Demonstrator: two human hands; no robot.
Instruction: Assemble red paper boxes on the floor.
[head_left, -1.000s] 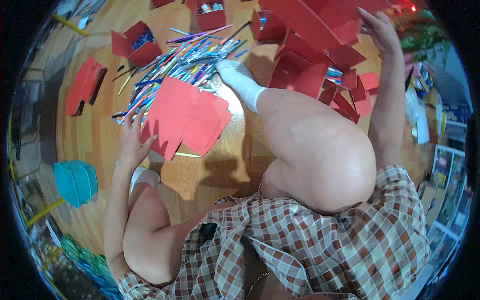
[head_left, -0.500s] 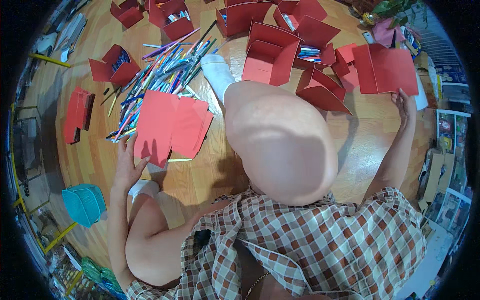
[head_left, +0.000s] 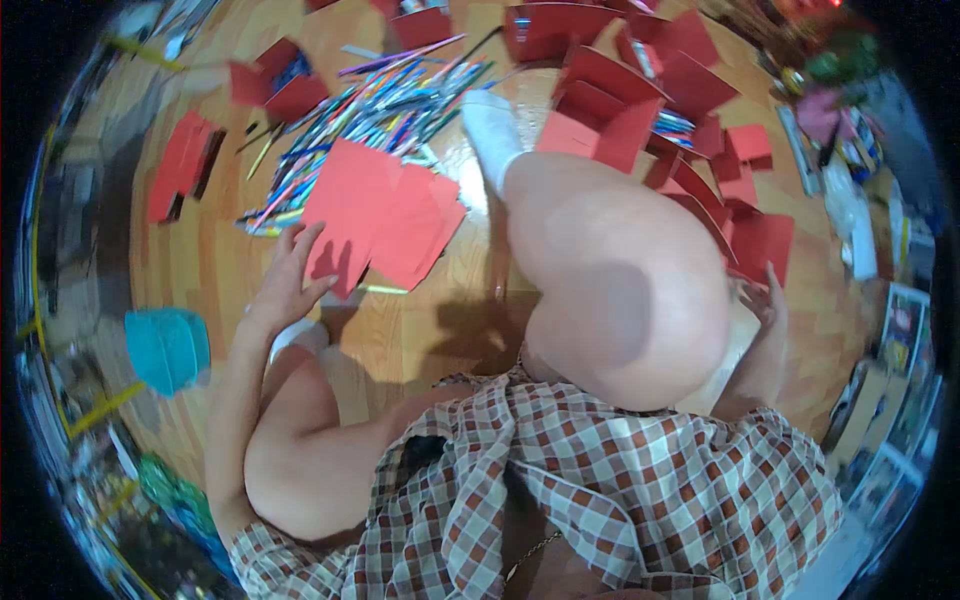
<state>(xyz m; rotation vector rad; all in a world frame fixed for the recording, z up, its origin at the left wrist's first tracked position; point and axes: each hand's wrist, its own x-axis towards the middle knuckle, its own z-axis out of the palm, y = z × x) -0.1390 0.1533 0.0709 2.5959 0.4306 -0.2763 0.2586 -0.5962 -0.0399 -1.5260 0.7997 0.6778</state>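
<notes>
My right hand (head_left: 766, 300) has its fingertips on the lower edge of a folded red cardboard piece (head_left: 764, 245), just right of my raised knee. The knee hides part of that piece. On the left, my left hand (head_left: 292, 275) is open, fingers apart, at the near left edge of a stack of flat red cardboard sheets (head_left: 345, 215), its shadow falling on them. Whether it touches the top sheet I cannot tell. The stack lies partly over a spread heap of pens and pencils (head_left: 400, 100) on the wooden floor.
Several red cardboard boxes (head_left: 600, 110) stand beyond my foot, some with pens inside. Another red box (head_left: 280, 80) stands left of the heap, near a flattened red box (head_left: 185, 165). A teal basket (head_left: 168, 350) sits at the left; shelves (head_left: 905, 330) line the right.
My right hand has brought the red cardboard piece lower and inward, beside the knee and near the standing boxes. My left hand stays by the stack. The whole view has shifted.
</notes>
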